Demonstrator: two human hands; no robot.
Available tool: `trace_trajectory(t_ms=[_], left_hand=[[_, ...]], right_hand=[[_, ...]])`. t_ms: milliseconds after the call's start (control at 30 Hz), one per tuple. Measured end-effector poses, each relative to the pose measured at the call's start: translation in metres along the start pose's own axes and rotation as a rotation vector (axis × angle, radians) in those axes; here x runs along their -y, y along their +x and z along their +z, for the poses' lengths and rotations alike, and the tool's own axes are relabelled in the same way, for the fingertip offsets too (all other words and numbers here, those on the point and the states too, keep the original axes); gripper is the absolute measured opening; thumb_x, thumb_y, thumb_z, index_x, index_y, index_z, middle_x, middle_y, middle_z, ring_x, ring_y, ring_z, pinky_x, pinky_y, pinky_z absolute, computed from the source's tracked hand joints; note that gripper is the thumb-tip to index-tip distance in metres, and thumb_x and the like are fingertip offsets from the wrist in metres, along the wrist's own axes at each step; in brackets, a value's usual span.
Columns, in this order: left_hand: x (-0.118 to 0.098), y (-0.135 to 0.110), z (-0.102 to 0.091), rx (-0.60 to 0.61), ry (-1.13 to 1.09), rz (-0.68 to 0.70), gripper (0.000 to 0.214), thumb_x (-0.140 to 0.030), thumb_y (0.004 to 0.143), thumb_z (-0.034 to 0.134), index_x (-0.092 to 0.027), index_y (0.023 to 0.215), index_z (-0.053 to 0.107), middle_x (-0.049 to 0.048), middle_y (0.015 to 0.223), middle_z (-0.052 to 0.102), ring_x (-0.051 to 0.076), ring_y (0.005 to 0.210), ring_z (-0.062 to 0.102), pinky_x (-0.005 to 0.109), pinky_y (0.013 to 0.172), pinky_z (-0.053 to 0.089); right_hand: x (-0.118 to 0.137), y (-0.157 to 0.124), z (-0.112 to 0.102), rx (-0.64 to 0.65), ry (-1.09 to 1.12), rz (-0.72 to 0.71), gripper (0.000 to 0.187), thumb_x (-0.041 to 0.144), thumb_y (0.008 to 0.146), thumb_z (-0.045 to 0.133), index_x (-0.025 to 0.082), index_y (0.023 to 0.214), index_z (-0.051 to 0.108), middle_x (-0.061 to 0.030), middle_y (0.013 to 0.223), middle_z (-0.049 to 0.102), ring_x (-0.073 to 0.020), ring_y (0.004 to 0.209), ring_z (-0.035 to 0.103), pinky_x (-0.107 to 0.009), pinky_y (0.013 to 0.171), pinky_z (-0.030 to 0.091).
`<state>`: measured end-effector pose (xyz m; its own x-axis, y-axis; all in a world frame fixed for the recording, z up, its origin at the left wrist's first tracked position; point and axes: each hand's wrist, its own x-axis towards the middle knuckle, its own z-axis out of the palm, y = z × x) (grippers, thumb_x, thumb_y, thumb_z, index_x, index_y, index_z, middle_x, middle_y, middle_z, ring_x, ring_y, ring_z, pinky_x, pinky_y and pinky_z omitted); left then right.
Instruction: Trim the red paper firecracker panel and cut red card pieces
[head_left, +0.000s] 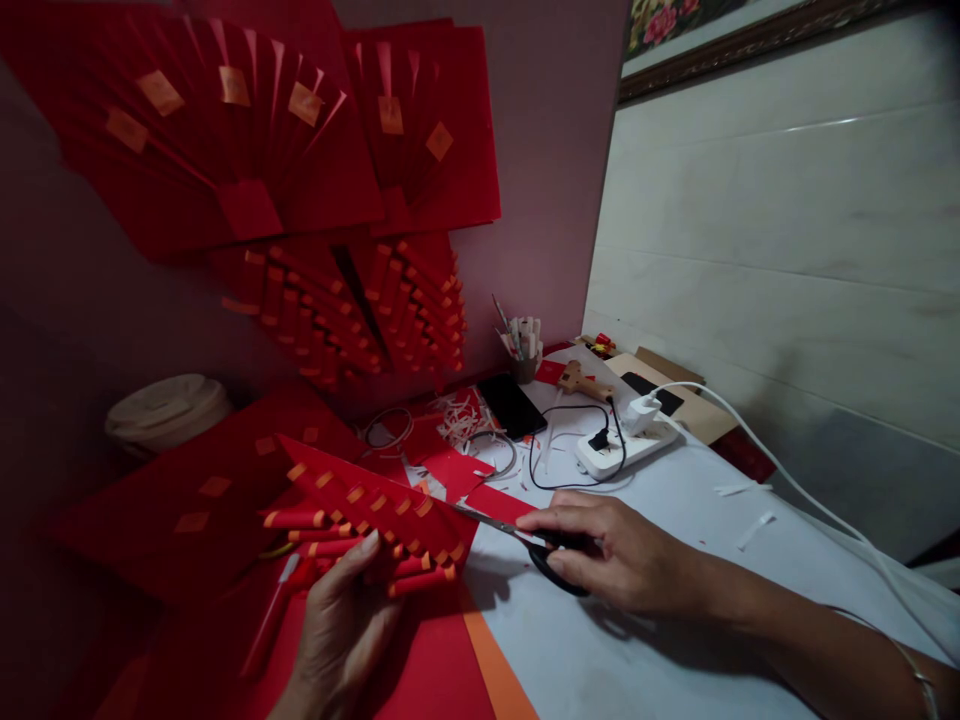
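Note:
My left hand (346, 610) grips a red paper craft (360, 500) from below, thumb on its front. Rows of small red rolls with orange ends, like paper firecrackers, cover the piece. In my right hand (611, 545) is a pair of scissors (559, 565) with black handles, my fingers wrapped through the loops. The blades point left and meet the craft's upper right edge; I cannot tell how far apart they are. Beneath my left hand lie red paper sheets, one with an orange strip (495, 655) along its edge. A red pen-like stick (270, 615) lies at the left.
Finished red fan and firecracker decorations (247, 130) hang on the wall. On the table are a phone (511, 405), a glue gun (585, 383), a white power strip (626, 447) with cables, a cup of pens (525, 365) and white paper scraps (461, 415).

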<state>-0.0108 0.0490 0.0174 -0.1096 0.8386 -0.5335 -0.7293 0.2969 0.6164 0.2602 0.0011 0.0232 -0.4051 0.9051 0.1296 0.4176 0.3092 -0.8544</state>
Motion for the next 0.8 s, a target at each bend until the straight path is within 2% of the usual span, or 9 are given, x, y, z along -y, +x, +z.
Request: trace_trajectory(t_ms=[167,367,633,800], left_hand=[[-0.0004,-0.0023,-0.0006,-0.006,-0.018,0.005,0.025,0.004,0.076,0.053,-0.015,0.070,0.067,0.0029,0.059,0.070,0.018,0.054,0.069,0.034,0.054,0.063],[-0.0019,-0.0025,-0.0012,-0.014,-0.014,-0.010,0.025,0.003,0.079,0.050,-0.013,0.071,0.068,0.0055,0.062,0.072,0.018,0.057,0.071,0.032,0.054,0.062],[0.0002,-0.0037,0.0013,-0.026,-0.040,-0.006,0.027,0.004,0.077,0.051,-0.014,0.066,0.067,0.0013,0.053,0.066,0.014,0.046,0.063,0.032,0.053,0.062],[0.0013,-0.0067,0.0030,-0.013,0.002,-0.021,0.024,0.003,0.077,0.052,-0.013,0.071,0.069,0.0077,0.066,0.074,0.020,0.062,0.072,0.034,0.056,0.063]], right_hand=[[0.0004,-0.0004,-0.0001,0.005,-0.013,0.005,0.035,0.014,0.088,0.061,0.022,0.121,0.070,-0.0053,0.094,0.063,-0.0181,0.085,0.061,-0.031,0.075,0.047],[0.0028,-0.0003,-0.0001,-0.004,-0.019,0.001,0.037,0.013,0.088,0.062,0.021,0.122,0.070,-0.0051,0.093,0.063,-0.0178,0.085,0.060,-0.030,0.075,0.047],[0.0002,0.0005,0.0017,-0.010,0.000,0.020,0.038,0.013,0.085,0.062,0.022,0.122,0.070,-0.0050,0.094,0.063,-0.0157,0.077,0.058,-0.029,0.070,0.045],[0.0006,0.0002,0.0028,-0.019,0.010,0.014,0.039,0.014,0.086,0.063,0.021,0.124,0.070,-0.0056,0.093,0.062,-0.0164,0.079,0.058,-0.029,0.068,0.045]])
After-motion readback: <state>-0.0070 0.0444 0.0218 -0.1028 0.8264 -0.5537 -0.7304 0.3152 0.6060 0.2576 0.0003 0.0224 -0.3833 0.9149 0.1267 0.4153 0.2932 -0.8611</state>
